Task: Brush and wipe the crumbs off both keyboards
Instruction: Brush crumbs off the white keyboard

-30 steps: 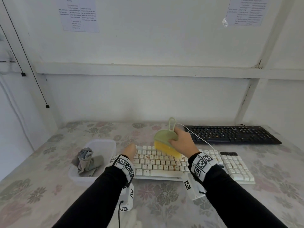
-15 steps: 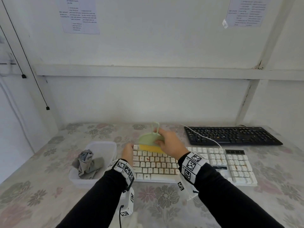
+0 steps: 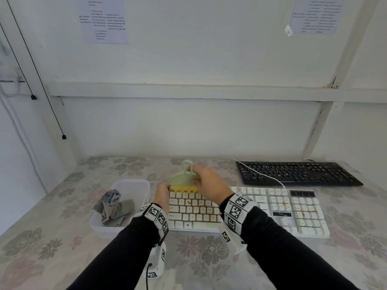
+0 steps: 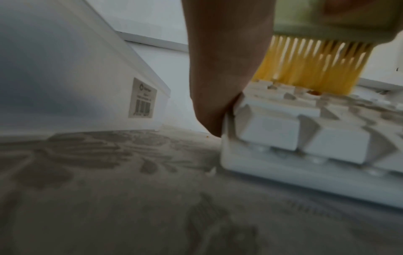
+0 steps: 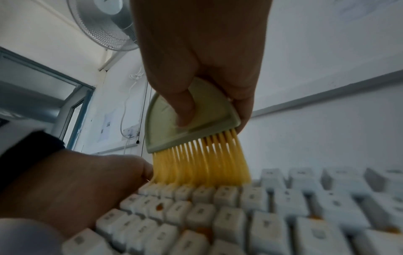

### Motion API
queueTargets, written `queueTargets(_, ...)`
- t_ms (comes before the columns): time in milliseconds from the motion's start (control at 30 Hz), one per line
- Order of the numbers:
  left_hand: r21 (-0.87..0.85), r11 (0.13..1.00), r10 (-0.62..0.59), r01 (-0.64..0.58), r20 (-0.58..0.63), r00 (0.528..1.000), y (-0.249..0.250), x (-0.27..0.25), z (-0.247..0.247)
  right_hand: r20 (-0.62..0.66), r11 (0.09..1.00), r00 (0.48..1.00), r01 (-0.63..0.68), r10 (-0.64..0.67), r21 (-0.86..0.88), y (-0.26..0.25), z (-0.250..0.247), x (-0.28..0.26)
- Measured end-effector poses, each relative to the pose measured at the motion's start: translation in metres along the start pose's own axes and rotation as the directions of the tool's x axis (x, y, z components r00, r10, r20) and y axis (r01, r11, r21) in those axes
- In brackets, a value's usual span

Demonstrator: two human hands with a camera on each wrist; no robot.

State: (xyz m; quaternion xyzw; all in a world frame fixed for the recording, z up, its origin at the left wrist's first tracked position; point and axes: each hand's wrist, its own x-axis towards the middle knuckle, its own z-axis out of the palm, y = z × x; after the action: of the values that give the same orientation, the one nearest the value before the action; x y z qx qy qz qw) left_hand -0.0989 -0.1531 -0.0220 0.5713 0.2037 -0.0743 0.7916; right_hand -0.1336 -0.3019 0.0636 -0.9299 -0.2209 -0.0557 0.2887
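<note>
At the far left corner of the white keyboard, the brush stands with its yellow bristles down on the top key row, bristle tips splayed slightly against the caps. Right hand pinches the brush's pale green half-round plastic body, thumb pressed flat on the near face, fingers curled over the far face; the loop handle sticks up free above the knuckles. Judgement: brush is light and rigid in the body, bristles soft and springy, so a hold low on the body gives good control of pressure. Left hand rests against the keyboard's left end, steadying it; the left wrist view shows one finger pressed on the case edge, but how far the rest of the fingers curl cannot be told. Keyboard is hard, smooth plastic with raised, sloped caps and deep gaps; orange-brown crumbs sit on and between several keys. Judgement: board is light and likely to slide on the floral tablecloth unless braced. Black keyboard lies far right, a few crumbs visible on it, untouched. Soft, crumpled grey cloth sits in a translucent plastic tub just left of the white keyboard.
</note>
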Motion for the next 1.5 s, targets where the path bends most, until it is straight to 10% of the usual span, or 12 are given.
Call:
queueTargets(500, 0.075, 0.996, 0.045, -0.04, -0.068, 0.997, -0.006, 0.004, -0.001, -0.022, 1.0, 1.0, -0.007, 0.007, -0.001, -0.002, -0.002, -0.007)
queueTargets(800, 0.13, 0.991, 0.0, 0.009, -0.074, 0.997, -0.006, 0.004, 0.002, -0.055, 0.965, 0.967, -0.251, 0.247, -0.082, 0.05, -0.045, -0.037)
queueTargets(1167, 0.131, 0.99, 0.057, -0.044, -0.099, 0.993, -0.007, 0.004, 0.002, -0.008, 0.995, 0.995, -0.099, 0.099, -0.001, 0.02, -0.024, -0.02)
queueTargets(1500, 0.164, 0.986, 0.062, -0.042, -0.121, 0.991, -0.007, 0.001, 0.004, -0.124, 0.928, 0.924, -0.37, 0.363, -0.047, 0.098, -0.076, -0.071)
